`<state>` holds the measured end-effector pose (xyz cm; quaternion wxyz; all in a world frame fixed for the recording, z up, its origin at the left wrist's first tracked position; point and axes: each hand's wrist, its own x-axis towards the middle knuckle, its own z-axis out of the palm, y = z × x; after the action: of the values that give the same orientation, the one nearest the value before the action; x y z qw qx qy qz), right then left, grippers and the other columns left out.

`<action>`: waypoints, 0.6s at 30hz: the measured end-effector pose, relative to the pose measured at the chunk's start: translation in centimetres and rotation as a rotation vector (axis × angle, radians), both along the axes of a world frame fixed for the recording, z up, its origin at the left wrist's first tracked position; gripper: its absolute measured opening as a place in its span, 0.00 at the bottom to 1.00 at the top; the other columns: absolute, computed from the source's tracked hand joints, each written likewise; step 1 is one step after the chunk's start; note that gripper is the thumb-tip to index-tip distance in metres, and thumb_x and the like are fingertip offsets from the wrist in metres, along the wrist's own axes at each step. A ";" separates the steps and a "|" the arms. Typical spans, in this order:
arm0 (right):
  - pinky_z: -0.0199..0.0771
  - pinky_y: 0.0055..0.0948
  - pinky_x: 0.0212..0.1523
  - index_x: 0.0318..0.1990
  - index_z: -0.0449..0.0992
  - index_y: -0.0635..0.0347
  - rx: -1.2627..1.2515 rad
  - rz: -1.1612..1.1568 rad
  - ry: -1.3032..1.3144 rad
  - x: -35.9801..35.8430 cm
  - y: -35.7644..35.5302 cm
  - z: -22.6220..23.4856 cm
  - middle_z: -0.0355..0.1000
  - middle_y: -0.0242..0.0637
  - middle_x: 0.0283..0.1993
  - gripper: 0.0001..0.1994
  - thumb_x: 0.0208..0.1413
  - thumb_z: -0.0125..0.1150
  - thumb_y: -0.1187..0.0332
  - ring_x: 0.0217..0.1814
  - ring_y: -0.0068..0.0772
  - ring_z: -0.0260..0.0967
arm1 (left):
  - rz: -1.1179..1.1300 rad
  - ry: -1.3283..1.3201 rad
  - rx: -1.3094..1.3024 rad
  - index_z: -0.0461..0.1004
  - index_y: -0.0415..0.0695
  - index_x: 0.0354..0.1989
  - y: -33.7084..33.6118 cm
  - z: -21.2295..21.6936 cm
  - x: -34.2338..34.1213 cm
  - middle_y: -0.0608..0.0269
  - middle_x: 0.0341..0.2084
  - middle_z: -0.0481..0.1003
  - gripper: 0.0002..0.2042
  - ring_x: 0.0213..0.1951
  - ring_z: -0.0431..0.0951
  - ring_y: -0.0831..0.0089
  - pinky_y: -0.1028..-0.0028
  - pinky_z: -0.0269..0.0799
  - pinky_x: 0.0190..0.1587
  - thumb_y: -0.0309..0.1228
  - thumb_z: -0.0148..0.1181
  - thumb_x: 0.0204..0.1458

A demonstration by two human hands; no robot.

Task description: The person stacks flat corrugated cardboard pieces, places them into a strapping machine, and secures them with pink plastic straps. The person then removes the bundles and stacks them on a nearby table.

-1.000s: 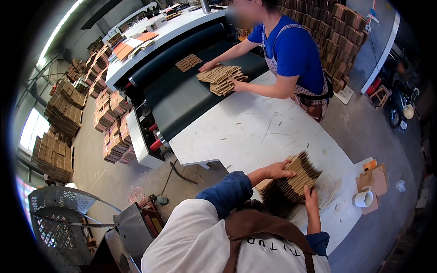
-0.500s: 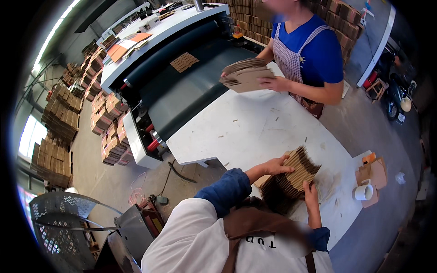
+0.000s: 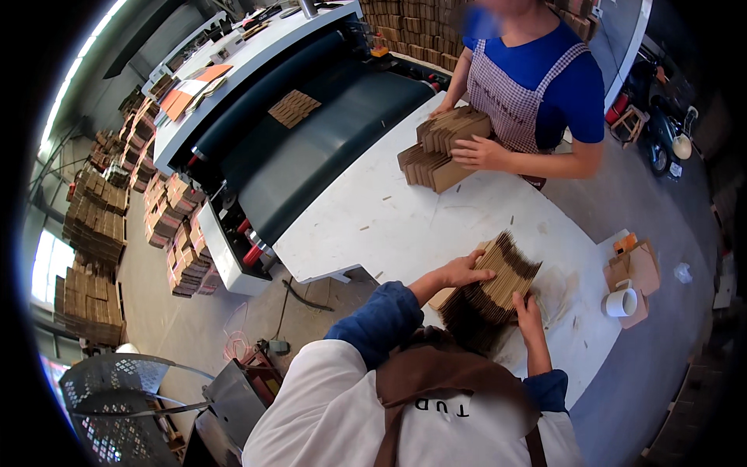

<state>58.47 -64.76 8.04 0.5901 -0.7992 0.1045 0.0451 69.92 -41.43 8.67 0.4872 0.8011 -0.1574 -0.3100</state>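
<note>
A thick stack of flat brown cardboard blanks [image 3: 495, 284] stands on edge on the white table [image 3: 389, 226], close to my body. My left hand [image 3: 461, 270] presses against the stack's left face. On the stack's right side, my right hand [image 3: 528, 313] grips it. Across the table a person in a blue shirt and checked apron holds another stack of cardboard blanks [image 3: 440, 148] upright on the tabletop with both hands.
A dark conveyor belt [image 3: 311, 148] with one cardboard blank [image 3: 294, 107] feeds toward the table from the left. A white cup [image 3: 620, 302] and small cardboard pieces sit at the table's right corner. Stacks of cardboard [image 3: 93, 218] line the floor at left. A metal mesh chair [image 3: 117, 405] is at lower left.
The person opposite lifted their stack off the table and now stands it on edge nearer to them. My hands stay on my stack, which has barely moved.
</note>
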 end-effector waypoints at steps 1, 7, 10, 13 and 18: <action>0.62 0.29 0.55 0.58 0.63 0.71 -0.003 -0.002 0.001 0.0 0.0 -0.1 0.70 0.45 0.53 0.30 0.61 0.53 0.50 0.53 0.34 0.66 | -0.004 0.004 0.007 0.49 0.38 0.67 0.0 0.3 0.0 0.37 0.53 0.68 0.50 0.58 0.67 0.49 0.65 0.59 0.61 0.64 0.56 0.44; 0.59 0.30 0.60 0.63 0.58 0.68 0.052 0.017 0.078 0.0 -0.5 -0.6 0.65 0.47 0.60 0.33 0.60 0.54 0.50 0.61 0.37 0.62 | -0.021 0.043 -0.024 0.48 0.37 0.67 0.0 0.5 0.0 0.37 0.56 0.65 0.49 0.60 0.65 0.51 0.65 0.58 0.62 0.61 0.59 0.46; 0.59 0.30 0.60 0.63 0.58 0.68 0.041 0.006 0.086 0.0 -0.4 -0.3 0.65 0.46 0.60 0.33 0.60 0.54 0.50 0.61 0.38 0.62 | -0.022 0.054 -0.029 0.48 0.37 0.67 0.0 0.5 0.1 0.37 0.56 0.65 0.49 0.60 0.65 0.51 0.65 0.58 0.62 0.61 0.58 0.46; 0.59 0.30 0.60 0.63 0.58 0.67 0.016 -0.010 0.135 0.0 -0.2 0.3 0.65 0.46 0.60 0.33 0.60 0.54 0.50 0.61 0.38 0.62 | -0.012 0.080 -0.041 0.48 0.37 0.67 0.1 1.2 -0.1 0.37 0.56 0.65 0.49 0.60 0.65 0.52 0.65 0.58 0.62 0.60 0.59 0.46; 0.59 0.30 0.60 0.64 0.58 0.67 0.049 0.002 0.109 0.1 -0.2 -0.1 0.65 0.46 0.60 0.34 0.60 0.55 0.50 0.61 0.37 0.62 | 0.018 0.021 -0.037 0.49 0.37 0.67 0.0 -0.2 0.0 0.38 0.52 0.69 0.50 0.57 0.69 0.51 0.67 0.60 0.60 0.63 0.58 0.44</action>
<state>58.57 -64.93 7.98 0.6029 -0.7810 0.1348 0.0916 69.90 -41.39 8.47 0.5065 0.7900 -0.1508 -0.3109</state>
